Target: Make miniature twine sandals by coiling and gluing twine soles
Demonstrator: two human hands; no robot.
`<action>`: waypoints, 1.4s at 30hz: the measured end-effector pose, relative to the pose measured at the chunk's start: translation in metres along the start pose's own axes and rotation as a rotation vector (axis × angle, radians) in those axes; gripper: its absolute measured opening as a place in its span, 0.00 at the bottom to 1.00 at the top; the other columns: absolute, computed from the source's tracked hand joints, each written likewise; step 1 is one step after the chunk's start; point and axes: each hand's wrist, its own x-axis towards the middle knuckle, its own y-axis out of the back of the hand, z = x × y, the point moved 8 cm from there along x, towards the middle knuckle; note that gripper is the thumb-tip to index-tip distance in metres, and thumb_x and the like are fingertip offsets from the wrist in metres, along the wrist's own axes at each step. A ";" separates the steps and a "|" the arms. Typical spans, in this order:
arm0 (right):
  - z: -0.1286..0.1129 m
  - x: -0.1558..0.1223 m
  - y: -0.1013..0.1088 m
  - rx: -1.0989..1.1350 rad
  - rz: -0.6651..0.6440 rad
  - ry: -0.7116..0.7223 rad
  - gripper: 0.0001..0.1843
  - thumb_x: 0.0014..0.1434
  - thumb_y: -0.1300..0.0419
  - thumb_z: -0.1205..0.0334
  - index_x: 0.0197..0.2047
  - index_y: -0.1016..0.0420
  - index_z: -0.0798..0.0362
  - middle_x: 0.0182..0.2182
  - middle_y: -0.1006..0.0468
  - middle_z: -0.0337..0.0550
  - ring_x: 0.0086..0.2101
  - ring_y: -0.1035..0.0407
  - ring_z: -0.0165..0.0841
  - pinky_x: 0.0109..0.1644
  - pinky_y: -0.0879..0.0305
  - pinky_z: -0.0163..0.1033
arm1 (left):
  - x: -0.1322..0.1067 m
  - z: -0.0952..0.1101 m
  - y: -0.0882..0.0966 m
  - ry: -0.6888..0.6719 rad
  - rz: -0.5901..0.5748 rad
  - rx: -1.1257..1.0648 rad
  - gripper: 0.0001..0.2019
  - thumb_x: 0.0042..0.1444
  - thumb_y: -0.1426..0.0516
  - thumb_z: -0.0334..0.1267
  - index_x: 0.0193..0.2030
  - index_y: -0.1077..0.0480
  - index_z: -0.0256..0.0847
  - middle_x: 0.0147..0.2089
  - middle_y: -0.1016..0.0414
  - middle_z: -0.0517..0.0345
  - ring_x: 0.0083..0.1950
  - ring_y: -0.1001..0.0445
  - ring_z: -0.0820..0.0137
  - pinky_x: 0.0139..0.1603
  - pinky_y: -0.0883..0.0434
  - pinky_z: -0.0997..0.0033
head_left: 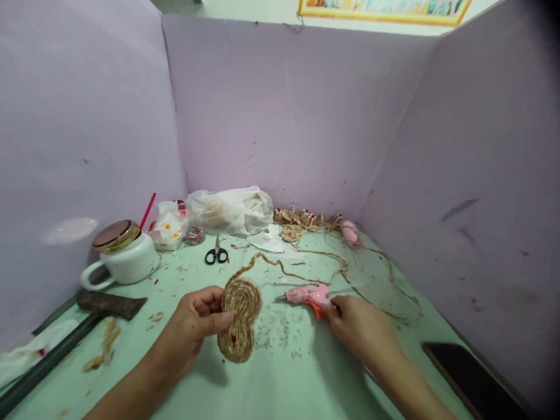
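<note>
While the left hand grips a peanut-shaped coil of braided twine by its left edge, thumb flat on the front and fingers curled behind, the right hand is closed on the handle end of a pink glue gun. The coil is near the middle of the work area, its long side roughly upright, with a small red spot low on its face. From its top a loose twine tail runs off to the right, behind the gun. The gun's nozzle points left towards the coil, the two apart, and an orange trigger shows under its body; the right hand covers most of the grip, so I cannot tell how each finger lies there.

Beyond the hands, black-handled scissors lie on the pale green table. Further back are a whitish plastic bag and, to its right, a heap of twine pieces with red and white bits. On the left stands a white mug with a gold-rimmed lid, and in front of it lies a dark-headed hammer. A dark phone lies at the lower right, near the right forearm
</note>
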 end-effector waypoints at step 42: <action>-0.124 -0.028 0.013 -0.232 -0.050 0.623 0.11 0.55 0.44 0.60 0.22 0.28 0.50 0.15 0.29 0.36 0.18 0.38 0.28 0.20 0.47 0.31 | 0.002 -0.012 -0.013 0.094 -0.087 0.026 0.09 0.30 0.34 0.34 0.21 0.27 0.34 0.20 0.26 0.57 0.21 0.31 0.72 0.24 0.36 0.76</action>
